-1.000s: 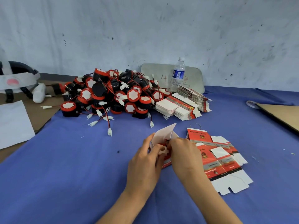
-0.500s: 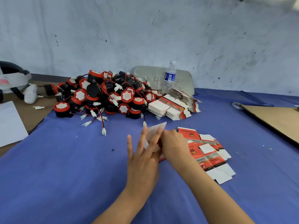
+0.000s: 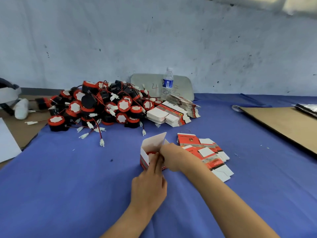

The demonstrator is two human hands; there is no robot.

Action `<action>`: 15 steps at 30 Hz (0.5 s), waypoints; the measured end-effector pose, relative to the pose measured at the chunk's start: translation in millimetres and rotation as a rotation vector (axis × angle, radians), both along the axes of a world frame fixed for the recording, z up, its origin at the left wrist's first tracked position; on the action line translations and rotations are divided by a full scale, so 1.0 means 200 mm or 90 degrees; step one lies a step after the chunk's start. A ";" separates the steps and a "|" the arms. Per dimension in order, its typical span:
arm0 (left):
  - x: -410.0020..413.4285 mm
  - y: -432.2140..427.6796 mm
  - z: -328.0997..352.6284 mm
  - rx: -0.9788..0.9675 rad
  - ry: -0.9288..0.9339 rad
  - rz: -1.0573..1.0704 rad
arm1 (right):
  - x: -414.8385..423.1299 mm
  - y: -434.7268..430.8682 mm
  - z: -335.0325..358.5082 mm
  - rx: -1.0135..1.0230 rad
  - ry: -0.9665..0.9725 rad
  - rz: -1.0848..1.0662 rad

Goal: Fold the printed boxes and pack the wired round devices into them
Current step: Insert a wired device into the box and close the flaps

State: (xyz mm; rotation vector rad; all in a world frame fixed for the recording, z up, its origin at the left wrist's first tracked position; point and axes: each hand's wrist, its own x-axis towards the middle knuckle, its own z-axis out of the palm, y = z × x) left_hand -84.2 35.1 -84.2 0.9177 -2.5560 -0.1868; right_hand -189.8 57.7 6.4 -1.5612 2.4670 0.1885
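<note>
A small red and white printed box (image 3: 148,152) stands open on the blue cloth, its white lid flap raised. A red round device shows inside it. My right hand (image 3: 173,156) grips the box at its right side. My left hand (image 3: 151,182) reaches from the front, fingers extended onto the box's near edge. A big pile of red and black wired round devices (image 3: 101,104) lies behind on the left. Flat unfolded boxes (image 3: 204,153) lie just right of my hands.
Stacks of flat boxes (image 3: 173,112) sit by the pile, with a water bottle (image 3: 167,83) and a grey board behind them at the wall. A brown cardboard sheet (image 3: 283,124) lies far right. White paper (image 3: 6,143) lies at the left edge.
The box now stands upright and open with a device inside. My left hand has dropped lower to the box's near edge; my right hand still holds the right side.
</note>
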 end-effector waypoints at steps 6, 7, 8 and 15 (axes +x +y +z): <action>0.00 -0.03 0.01 0.040 -0.025 -0.037 | -0.05 0.08 0.00 -0.075 -0.044 0.058; 0.00 -0.03 0.01 0.040 -0.031 -0.040 | -0.06 0.09 0.00 -0.083 -0.037 0.060; -0.01 -0.03 0.02 0.038 -0.036 -0.043 | -0.06 0.10 0.00 -0.099 -0.024 0.060; -0.01 -0.02 0.02 0.052 -0.028 -0.049 | -0.10 0.17 -0.14 -0.623 0.058 -0.041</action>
